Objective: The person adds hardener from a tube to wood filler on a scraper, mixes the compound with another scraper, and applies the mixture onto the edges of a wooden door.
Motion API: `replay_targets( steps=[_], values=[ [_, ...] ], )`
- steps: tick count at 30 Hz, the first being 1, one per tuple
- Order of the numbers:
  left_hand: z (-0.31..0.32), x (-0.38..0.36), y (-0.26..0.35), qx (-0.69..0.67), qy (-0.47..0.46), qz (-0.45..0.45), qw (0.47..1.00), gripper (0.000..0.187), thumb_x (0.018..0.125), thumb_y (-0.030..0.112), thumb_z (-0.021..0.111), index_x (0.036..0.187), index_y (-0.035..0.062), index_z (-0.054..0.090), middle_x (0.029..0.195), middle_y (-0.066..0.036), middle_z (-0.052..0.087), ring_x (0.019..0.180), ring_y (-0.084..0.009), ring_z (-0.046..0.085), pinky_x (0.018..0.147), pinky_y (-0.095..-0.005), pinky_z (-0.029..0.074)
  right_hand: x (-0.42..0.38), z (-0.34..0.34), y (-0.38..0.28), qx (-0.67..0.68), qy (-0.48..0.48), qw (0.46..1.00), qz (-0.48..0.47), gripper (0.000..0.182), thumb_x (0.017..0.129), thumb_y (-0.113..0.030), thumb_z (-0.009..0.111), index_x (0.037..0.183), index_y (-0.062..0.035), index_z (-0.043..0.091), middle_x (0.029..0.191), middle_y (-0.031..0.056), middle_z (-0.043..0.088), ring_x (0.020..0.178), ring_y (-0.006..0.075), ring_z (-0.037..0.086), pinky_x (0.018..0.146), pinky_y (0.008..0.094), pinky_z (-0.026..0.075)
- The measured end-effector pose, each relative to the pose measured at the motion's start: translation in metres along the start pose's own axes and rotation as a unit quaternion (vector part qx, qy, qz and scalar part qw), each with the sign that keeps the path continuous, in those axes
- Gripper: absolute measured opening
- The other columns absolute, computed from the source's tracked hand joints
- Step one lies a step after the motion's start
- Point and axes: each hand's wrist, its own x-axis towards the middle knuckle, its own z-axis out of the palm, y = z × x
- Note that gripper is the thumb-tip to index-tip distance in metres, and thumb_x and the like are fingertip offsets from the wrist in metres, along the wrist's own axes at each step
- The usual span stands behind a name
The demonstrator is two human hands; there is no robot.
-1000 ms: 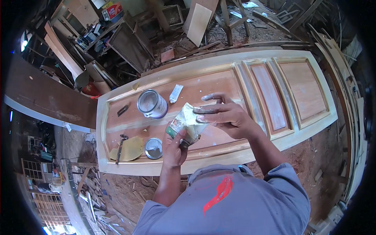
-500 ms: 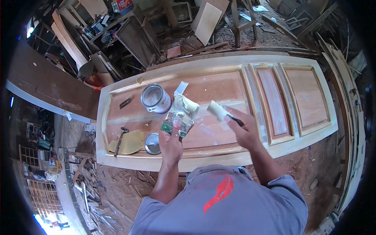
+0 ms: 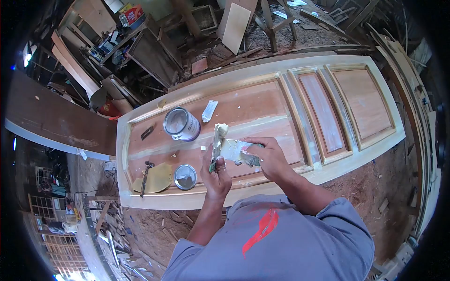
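My left hand [image 3: 216, 180] is closed round a putty knife [image 3: 216, 149], now turned nearly edge-on, with a lump of cream putty [image 3: 222, 129] at its upper end. From the right, my right hand [image 3: 266, 159] grips a second putty knife [image 3: 231, 150], its wide, smeared blade meeting the left one. Both are held above a panelled wooden door [image 3: 253, 105] lying flat. Just beyond my left hand stands an open paint can [image 3: 190, 130], and its likely lid [image 3: 185, 177] lies nearer me. A white tube [image 3: 210, 111] rests behind the knives.
On the door's left end lie a hammer [image 3: 145, 180], a yellow sheet that looks like sandpaper [image 3: 160, 179] and a small dark tool [image 3: 147, 133]. A brown board [image 3: 56, 110] juts in at left. Long planks [image 3: 408, 107] lean along the right; scrap wood litters the floor.
My right hand has moved left, bringing its putty knife against the left one. My left hand has turned its knife from face-up to nearly edge-on. The view has shifted slightly.
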Motion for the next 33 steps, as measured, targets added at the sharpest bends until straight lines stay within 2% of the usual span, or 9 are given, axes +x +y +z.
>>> replay_targets(
  steps=[2, 8, 14, 17, 20, 24, 27, 30, 33],
  values=[
    [0.005, -0.005, -0.002, 0.0, 0.04, 0.05, 0.998, 0.036, 0.103, 0.006, 0.049, 0.137, -0.0071, 0.051, 0.121, -0.024, 0.064, 0.103, -0.0263, 0.064, 0.09, -0.0346, 0.049, -0.002, 0.001, -0.006, -0.011, 0.002, 1.0, -0.011, 0.031, 0.092, -0.012, 0.063, 0.115, 0.0078, 0.069, 0.091, 0.0095, 0.072, 0.075, 0.0106, 0.065, 0.063, 0.025, 0.049],
    [0.008, -0.011, -0.005, 0.0, 0.0, 0.032, 0.999, 0.038, 0.103, 0.007, 0.05, 0.138, -0.0087, 0.049, 0.121, -0.024, 0.063, 0.103, -0.0276, 0.064, 0.087, -0.0353, 0.051, -0.003, 0.0, -0.01, -0.038, -0.029, 0.999, -0.005, 0.03, 0.092, -0.009, 0.062, 0.116, 0.0083, 0.069, 0.092, 0.0088, 0.072, 0.08, 0.0106, 0.066, 0.069, 0.025, 0.05],
    [0.011, -0.006, -0.01, -0.02, 0.0, 0.04, 0.999, 0.04, 0.105, 0.011, 0.049, 0.14, -0.0092, 0.047, 0.121, -0.024, 0.062, 0.103, -0.0257, 0.063, 0.088, -0.0346, 0.051, -0.004, 0.001, -0.018, -0.143, -0.052, 0.985, -0.085, 0.031, 0.094, -0.007, 0.061, 0.12, 0.0082, 0.068, 0.102, 0.0098, 0.073, 0.094, 0.0095, 0.064, 0.081, 0.026, 0.052],
    [0.005, -0.007, -0.011, -0.051, -0.04, -0.048, 0.997, 0.041, 0.106, 0.014, 0.048, 0.14, -0.0096, 0.047, 0.123, -0.023, 0.062, 0.106, -0.0246, 0.062, 0.091, -0.0336, 0.049, -0.009, 0.007, -0.031, -0.142, -0.085, 0.979, -0.118, 0.033, 0.095, -0.01, 0.062, 0.122, 0.0087, 0.067, 0.104, 0.0098, 0.074, 0.095, 0.0102, 0.064, 0.084, 0.0261, 0.052],
    [0.006, -0.012, -0.016, -0.096, -0.003, -0.088, 0.991, 0.042, 0.106, 0.015, 0.047, 0.141, -0.0096, 0.046, 0.123, -0.02, 0.061, 0.109, -0.0232, 0.06, 0.094, -0.0326, 0.047, -0.013, 0.006, -0.041, -0.098, -0.094, 0.981, -0.14, 0.034, 0.092, -0.004, 0.064, 0.123, 0.01, 0.066, 0.11, 0.015, 0.072, 0.099, 0.016, 0.068, 0.088, 0.0286, 0.054],
    [-0.001, -0.01, -0.01, -0.118, 0.028, -0.083, 0.989, 0.042, 0.106, 0.014, 0.049, 0.141, -0.0086, 0.045, 0.121, -0.018, 0.06, 0.111, -0.0217, 0.058, 0.095, -0.0336, 0.046, -0.005, -0.015, -0.022, -0.007, 0.013, 0.997, -0.081, 0.036, 0.092, -0.01, 0.065, 0.122, 0.0101, 0.066, 0.105, 0.0129, 0.072, 0.093, 0.0141, 0.068, 0.083, 0.0262, 0.053],
    [0.005, -0.013, -0.015, -0.084, 0.046, -0.044, 0.994, 0.042, 0.105, 0.012, 0.05, 0.14, -0.0094, 0.045, 0.12, -0.018, 0.06, 0.109, -0.022, 0.059, 0.094, -0.0348, 0.048, 0.004, -0.018, -0.004, 0.007, 0.036, 0.997, -0.066, 0.036, 0.092, -0.01, 0.065, 0.121, 0.0107, 0.065, 0.105, 0.0132, 0.072, 0.091, 0.0148, 0.069, 0.082, 0.0265, 0.054],
    [0.005, -0.016, -0.012, -0.076, -0.001, -0.018, 0.997, 0.04, 0.104, 0.008, 0.05, 0.14, -0.0072, 0.046, 0.123, -0.021, 0.061, 0.11, -0.0257, 0.061, 0.094, -0.0378, 0.05, 0.009, -0.018, -0.01, 0.028, 0.034, 0.998, -0.048, 0.035, 0.092, -0.009, 0.064, 0.12, 0.0111, 0.066, 0.105, 0.0141, 0.072, 0.092, 0.0164, 0.07, 0.082, 0.0276, 0.055],
    [0.012, -0.018, -0.027, -0.081, 0.024, 0.085, 0.993, 0.039, 0.102, 0.002, 0.051, 0.14, -0.0025, 0.049, 0.128, -0.025, 0.062, 0.114, -0.0339, 0.063, 0.096, -0.0414, 0.051, 0.011, -0.016, -0.016, 0.049, 0.043, 0.997, -0.035, 0.034, 0.089, -0.004, 0.065, 0.119, 0.0112, 0.065, 0.106, 0.0172, 0.072, 0.092, 0.0218, 0.072, 0.083, 0.0317, 0.058]
  ],
)
